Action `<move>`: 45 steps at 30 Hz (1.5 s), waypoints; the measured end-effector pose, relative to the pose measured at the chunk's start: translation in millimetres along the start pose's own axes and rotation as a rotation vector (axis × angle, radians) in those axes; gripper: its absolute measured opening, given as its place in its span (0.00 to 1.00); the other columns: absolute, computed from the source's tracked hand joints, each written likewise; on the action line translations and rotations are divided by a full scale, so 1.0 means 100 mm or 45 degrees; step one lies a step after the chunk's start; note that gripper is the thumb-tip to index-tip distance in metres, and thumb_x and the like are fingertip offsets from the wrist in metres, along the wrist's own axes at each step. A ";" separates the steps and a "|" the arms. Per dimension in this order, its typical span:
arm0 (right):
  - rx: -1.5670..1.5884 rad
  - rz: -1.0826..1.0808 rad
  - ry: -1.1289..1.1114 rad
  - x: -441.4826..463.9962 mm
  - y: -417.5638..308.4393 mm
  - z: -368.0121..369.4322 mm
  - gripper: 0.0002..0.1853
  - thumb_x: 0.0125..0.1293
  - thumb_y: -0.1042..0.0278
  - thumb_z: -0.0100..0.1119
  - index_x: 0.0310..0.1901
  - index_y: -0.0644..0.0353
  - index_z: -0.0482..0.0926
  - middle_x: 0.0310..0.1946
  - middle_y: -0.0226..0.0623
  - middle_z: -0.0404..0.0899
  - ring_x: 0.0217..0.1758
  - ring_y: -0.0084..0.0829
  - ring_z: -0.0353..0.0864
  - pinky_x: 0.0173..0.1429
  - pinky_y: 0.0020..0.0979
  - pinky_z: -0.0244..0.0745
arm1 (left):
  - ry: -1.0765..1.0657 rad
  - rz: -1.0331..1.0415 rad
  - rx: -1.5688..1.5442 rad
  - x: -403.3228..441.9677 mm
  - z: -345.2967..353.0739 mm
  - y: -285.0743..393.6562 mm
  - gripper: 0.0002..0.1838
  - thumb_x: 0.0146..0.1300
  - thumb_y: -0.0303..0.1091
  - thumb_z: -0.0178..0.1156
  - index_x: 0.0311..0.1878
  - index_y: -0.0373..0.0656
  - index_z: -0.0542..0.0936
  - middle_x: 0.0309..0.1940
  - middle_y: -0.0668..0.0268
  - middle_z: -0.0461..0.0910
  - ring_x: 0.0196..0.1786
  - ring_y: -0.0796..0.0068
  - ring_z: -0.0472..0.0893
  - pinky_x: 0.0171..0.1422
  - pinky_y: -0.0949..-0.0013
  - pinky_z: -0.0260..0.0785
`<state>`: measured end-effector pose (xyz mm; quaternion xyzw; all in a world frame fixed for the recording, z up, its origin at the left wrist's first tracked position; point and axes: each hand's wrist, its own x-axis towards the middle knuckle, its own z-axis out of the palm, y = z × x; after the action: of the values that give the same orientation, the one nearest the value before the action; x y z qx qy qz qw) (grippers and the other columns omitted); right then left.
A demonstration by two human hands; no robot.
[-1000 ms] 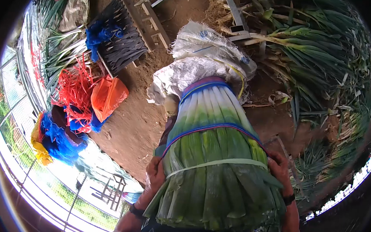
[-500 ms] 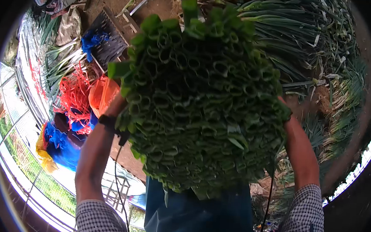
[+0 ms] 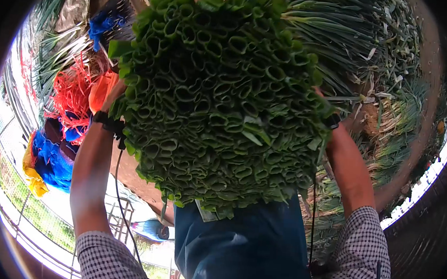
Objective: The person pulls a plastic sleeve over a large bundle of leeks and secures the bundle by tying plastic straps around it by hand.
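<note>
A large bundle of green onions (image 3: 210, 103) fills the middle of the view, its cut, hollow leaf ends facing me. My left hand (image 3: 115, 93) grips its left side, with most of the fingers hidden behind the leaves. On the opposite side, my right hand (image 3: 319, 92) supports the bundle and is almost wholly covered by it. Dark bands circle both wrists. Below the bundle hangs my dark blue apron (image 3: 242, 253).
Long green onions (image 3: 337, 29) lie heaped at the upper right, with more rows (image 3: 392, 134) along the right. At left are red plastic strips (image 3: 73, 89), an orange bag (image 3: 101, 92), blue netting (image 3: 53, 162) and a yellow bag (image 3: 34, 179). A wire fence stands beyond.
The bundle and both hands have shifted left and slightly up in the view. The background has slid left and up too, and the person at the upper left is mostly out of view.
</note>
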<state>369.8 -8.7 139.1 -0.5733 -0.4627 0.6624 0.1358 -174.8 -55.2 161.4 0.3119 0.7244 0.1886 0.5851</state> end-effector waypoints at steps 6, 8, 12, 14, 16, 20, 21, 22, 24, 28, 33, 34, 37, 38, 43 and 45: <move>0.303 -0.197 -0.168 -0.20 0.06 0.04 0.19 0.68 0.55 0.57 0.52 0.62 0.77 0.47 0.27 0.78 0.47 0.20 0.76 0.51 0.25 0.72 | -0.073 0.078 0.346 -0.20 0.21 -0.12 0.11 0.62 0.35 0.61 0.37 0.34 0.80 0.28 0.69 0.80 0.30 0.82 0.75 0.35 0.72 0.69; 0.185 -0.036 -0.191 -0.30 -0.20 0.11 0.18 0.67 0.57 0.59 0.51 0.62 0.78 0.43 0.27 0.79 0.43 0.18 0.76 0.48 0.23 0.72 | -0.118 0.191 0.515 -0.16 0.28 -0.18 0.12 0.61 0.36 0.62 0.38 0.34 0.81 0.29 0.69 0.81 0.30 0.82 0.76 0.35 0.72 0.70; 0.071 0.199 -0.173 -0.30 -0.24 0.20 0.14 0.65 0.61 0.61 0.46 0.61 0.79 0.38 0.26 0.80 0.38 0.15 0.76 0.44 0.22 0.72 | -0.084 -0.100 -0.058 -0.22 0.51 0.06 0.13 0.60 0.35 0.63 0.37 0.32 0.81 0.27 0.68 0.81 0.29 0.83 0.76 0.33 0.74 0.69; 0.215 0.209 -0.157 -0.22 -0.41 0.26 0.13 0.65 0.62 0.61 0.46 0.62 0.79 0.38 0.27 0.80 0.38 0.15 0.76 0.43 0.22 0.72 | -0.050 -0.039 -0.124 -0.08 0.52 -0.10 0.11 0.60 0.31 0.62 0.40 0.32 0.80 0.29 0.67 0.81 0.30 0.81 0.77 0.33 0.74 0.70; 0.496 0.377 -0.069 -0.14 -0.62 0.35 0.15 0.66 0.64 0.61 0.49 0.63 0.79 0.39 0.28 0.81 0.38 0.14 0.76 0.44 0.22 0.72 | -0.030 0.025 -0.289 -0.10 0.59 -0.09 0.10 0.60 0.29 0.62 0.43 0.33 0.80 0.31 0.67 0.81 0.31 0.81 0.78 0.34 0.74 0.70; 0.013 0.093 0.043 -0.47 -0.76 0.39 0.11 0.67 0.69 0.59 0.47 0.66 0.80 0.38 0.27 0.80 0.40 0.17 0.76 0.48 0.25 0.72 | -0.054 -0.068 -0.442 -0.76 0.57 0.34 0.10 0.60 0.25 0.64 0.44 0.35 0.79 0.32 0.67 0.81 0.36 0.81 0.78 0.39 0.74 0.71; -0.045 0.062 0.051 -0.61 -0.75 0.38 0.10 0.67 0.69 0.59 0.44 0.65 0.80 0.37 0.27 0.80 0.40 0.18 0.75 0.48 0.25 0.72 | -0.031 0.025 -0.314 -0.91 0.54 0.31 0.09 0.61 0.25 0.64 0.43 0.35 0.79 0.31 0.67 0.81 0.36 0.81 0.79 0.41 0.74 0.72; 0.000 0.097 0.055 -0.65 -0.75 0.39 0.09 0.66 0.69 0.59 0.42 0.65 0.80 0.36 0.26 0.79 0.40 0.18 0.75 0.47 0.25 0.71 | 0.002 0.134 -0.187 -0.99 0.52 0.28 0.09 0.61 0.25 0.65 0.43 0.35 0.79 0.31 0.68 0.82 0.37 0.81 0.79 0.42 0.73 0.73; 0.063 0.186 0.027 -0.73 -0.75 0.41 0.07 0.66 0.70 0.59 0.40 0.65 0.79 0.36 0.25 0.77 0.40 0.18 0.73 0.47 0.25 0.69 | -0.074 0.184 -0.134 -1.07 0.43 0.24 0.09 0.62 0.24 0.64 0.44 0.35 0.79 0.35 0.66 0.82 0.41 0.80 0.79 0.48 0.72 0.73; -0.038 0.320 -0.215 -0.69 -0.93 0.42 0.05 0.65 0.71 0.59 0.37 0.64 0.78 0.35 0.24 0.75 0.39 0.18 0.70 0.45 0.24 0.66 | -0.341 -0.084 -0.303 -1.06 0.17 0.18 0.12 0.65 0.30 0.63 0.48 0.35 0.79 0.42 0.64 0.81 0.48 0.77 0.79 0.55 0.70 0.72; -0.063 0.365 -0.148 -0.72 -1.12 0.54 0.14 0.63 0.70 0.61 0.48 0.66 0.80 0.44 0.29 0.80 0.47 0.21 0.76 0.51 0.26 0.70 | -0.336 0.406 0.321 -0.40 0.22 0.48 0.25 0.71 0.46 0.57 0.62 0.38 0.73 0.62 0.53 0.73 0.66 0.59 0.72 0.70 0.57 0.63; -0.019 0.373 -0.081 -0.73 -1.13 0.60 0.15 0.63 0.69 0.61 0.50 0.67 0.80 0.45 0.30 0.80 0.48 0.21 0.76 0.52 0.27 0.71 | -0.476 0.356 0.314 -0.16 0.29 0.61 0.30 0.71 0.51 0.54 0.65 0.35 0.69 0.66 0.48 0.67 0.70 0.53 0.66 0.73 0.55 0.57; -0.314 0.216 -0.049 -0.82 -0.95 0.47 0.15 0.62 0.68 0.62 0.48 0.67 0.80 0.43 0.30 0.81 0.47 0.21 0.77 0.51 0.26 0.71 | -0.707 0.374 0.449 -0.10 0.79 0.42 0.43 0.70 0.60 0.47 0.70 0.27 0.58 0.71 0.39 0.56 0.76 0.45 0.53 0.79 0.52 0.43; -0.287 0.246 -0.065 -0.85 -0.90 0.41 0.13 0.61 0.68 0.62 0.45 0.66 0.80 0.41 0.29 0.80 0.45 0.21 0.77 0.50 0.25 0.71 | -0.758 0.417 0.529 -0.11 0.94 0.31 0.46 0.70 0.62 0.45 0.71 0.25 0.55 0.72 0.37 0.53 0.77 0.44 0.50 0.80 0.52 0.40; -0.055 0.454 -0.207 -0.08 -1.12 0.34 0.06 0.59 0.71 0.63 0.32 0.61 0.76 0.29 0.26 0.76 0.33 0.17 0.74 0.39 0.22 0.69 | -0.731 0.384 0.520 -0.28 1.01 0.37 0.50 0.69 0.66 0.44 0.71 0.22 0.54 0.72 0.34 0.51 0.77 0.39 0.48 0.80 0.51 0.39; -0.006 0.395 -0.281 0.25 -1.29 0.54 0.06 0.58 0.71 0.64 0.32 0.62 0.77 0.27 0.25 0.76 0.31 0.17 0.74 0.37 0.22 0.69 | -0.710 0.359 0.466 -0.35 1.02 0.36 0.50 0.68 0.66 0.45 0.70 0.22 0.55 0.72 0.34 0.51 0.77 0.39 0.48 0.80 0.50 0.39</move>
<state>269.5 53.2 217.7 -0.5620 -0.3825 0.7331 -0.0207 -63.8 -61.9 184.7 0.5479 0.5085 0.0424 0.6629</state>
